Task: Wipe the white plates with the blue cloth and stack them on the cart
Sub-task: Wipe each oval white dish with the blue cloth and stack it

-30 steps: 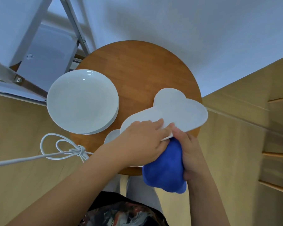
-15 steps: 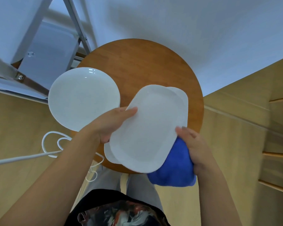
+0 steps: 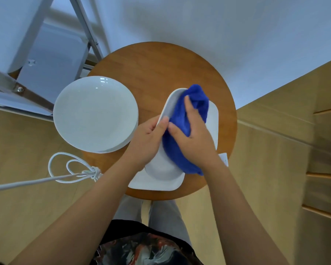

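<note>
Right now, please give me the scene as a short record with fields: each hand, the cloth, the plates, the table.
left hand: grips the edge of a tilted white plate
right hand: presses the blue cloth on that plate
rectangular plate: lies flat under the held plate
round plates: stacked at the table's left
table: round, wooden
white cord: knotted, left of the table

Home: wooden floor (image 3: 27, 188), round table (image 3: 151, 69)
</note>
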Demonstrator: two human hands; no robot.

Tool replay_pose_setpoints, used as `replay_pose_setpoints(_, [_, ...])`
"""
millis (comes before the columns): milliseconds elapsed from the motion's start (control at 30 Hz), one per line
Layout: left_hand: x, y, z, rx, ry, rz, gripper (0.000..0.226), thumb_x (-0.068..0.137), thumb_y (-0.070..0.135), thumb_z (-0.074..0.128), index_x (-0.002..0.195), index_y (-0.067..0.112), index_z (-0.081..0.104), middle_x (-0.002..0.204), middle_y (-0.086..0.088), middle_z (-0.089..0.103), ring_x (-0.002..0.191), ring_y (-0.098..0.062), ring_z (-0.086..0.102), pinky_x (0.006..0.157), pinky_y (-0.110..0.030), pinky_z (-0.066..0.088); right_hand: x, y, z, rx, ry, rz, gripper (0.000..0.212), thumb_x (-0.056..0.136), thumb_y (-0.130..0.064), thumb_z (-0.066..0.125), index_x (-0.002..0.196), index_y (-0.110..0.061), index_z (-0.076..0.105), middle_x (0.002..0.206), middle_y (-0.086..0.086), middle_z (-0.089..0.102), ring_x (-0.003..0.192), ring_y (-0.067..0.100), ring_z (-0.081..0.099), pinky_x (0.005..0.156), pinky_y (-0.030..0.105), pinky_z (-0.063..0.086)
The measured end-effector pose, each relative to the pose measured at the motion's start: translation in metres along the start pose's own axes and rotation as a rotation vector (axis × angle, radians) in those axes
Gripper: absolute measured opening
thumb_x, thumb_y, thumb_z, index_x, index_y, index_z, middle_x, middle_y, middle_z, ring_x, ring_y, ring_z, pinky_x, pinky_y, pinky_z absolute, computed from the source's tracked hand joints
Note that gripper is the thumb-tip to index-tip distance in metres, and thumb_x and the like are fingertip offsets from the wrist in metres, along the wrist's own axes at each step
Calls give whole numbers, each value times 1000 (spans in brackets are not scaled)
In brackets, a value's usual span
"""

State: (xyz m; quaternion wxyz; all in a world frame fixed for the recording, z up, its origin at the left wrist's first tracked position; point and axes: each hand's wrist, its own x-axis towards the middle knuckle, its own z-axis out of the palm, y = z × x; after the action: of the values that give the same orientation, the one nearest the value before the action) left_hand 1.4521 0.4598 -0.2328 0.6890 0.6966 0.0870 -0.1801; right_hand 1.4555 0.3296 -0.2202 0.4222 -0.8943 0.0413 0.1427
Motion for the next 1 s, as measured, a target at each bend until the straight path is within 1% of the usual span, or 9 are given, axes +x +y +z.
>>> replay_pose_setpoints(133, [10, -5, -3, -48, 136, -9, 28, 100, 39, 41, 85, 30, 63, 73, 16, 69, 75, 2, 65, 60, -9, 48, -21, -1, 37, -67, -112, -114, 63, 89, -35, 48, 146, -37, 20, 141, -6, 41, 131, 19, 41, 96, 43, 48])
replay_pose_setpoints(233, [11, -13, -2, -106, 197, -75, 28, 99, 40, 41, 87, 29, 64, 79, 9, 70, 78, -4, 67, 63, -13, 52, -38, 2, 49, -174, -52, -162, 61, 86, -38, 50, 144, -35, 30, 135, -7, 50, 125, 15, 46, 91, 37, 50])
replay_pose_setpoints(367, [5, -24, 1, -209, 288, -237, 30, 98, 47, 39, 88, 29, 62, 81, 10, 69, 73, -3, 68, 56, -13, 52, -48, 7, 43, -284, -56, -276, 52, 79, -32, 59, 131, -25, 54, 108, -6, 64, 95, 13, 56, 75, 35, 50])
replay_pose_setpoints(467, [6, -29, -1, -232, 297, -326, 33, 97, 51, 36, 94, 30, 61, 90, 8, 69, 82, -9, 67, 60, -17, 53, -57, 15, 38, -369, -131, -371, 48, 67, -26, 70, 115, -19, 67, 99, -2, 68, 86, 21, 62, 66, 39, 51])
replay_pose_setpoints(600, [9, -33, -13, -212, 310, -401, 36, 97, 54, 32, 115, 31, 54, 103, 7, 64, 94, -14, 61, 72, -30, 53, -74, 43, 37, -694, -141, -456, 55, 48, -33, 88, 101, -23, 73, 100, -3, 72, 86, 20, 68, 63, 30, 51])
replay_pose_setpoints(767, [-5, -51, -23, -194, 281, -452, 30, 97, 52, 35, 118, 37, 50, 115, 4, 64, 103, -22, 62, 86, -46, 54, -78, 75, 29, -593, 22, -248, 55, 45, -14, 90, 97, -13, 74, 98, 6, 72, 82, 29, 68, 58, 38, 53])
replay_pose_setpoints(833, [-16, -63, -16, -297, 308, -493, 30, 98, 47, 38, 122, 33, 50, 119, 4, 65, 106, -20, 60, 88, -44, 53, -77, 83, 25, -472, 119, -137, 51, 53, -7, 85, 103, -9, 72, 102, 9, 71, 87, 34, 66, 69, 43, 52])
replay_pose_setpoints(900, [-30, -73, -8, -471, 348, -540, 22, 99, 42, 41, 114, 34, 54, 108, 11, 70, 102, -17, 62, 75, -36, 55, -79, 91, 16, -324, 242, 23, 48, 66, -5, 77, 113, -8, 67, 110, 9, 68, 99, 32, 61, 84, 38, 45])
replay_pose_setpoints(1000, [-51, -91, 6, -645, 397, -626, 31, 99, 32, 47, 128, 25, 51, 113, 3, 67, 106, -21, 60, 75, -38, 52, -81, 100, -2, -136, 371, 221, 45, 76, -3, 68, 121, -10, 61, 113, 8, 64, 102, 29, 57, 89, 41, 46])
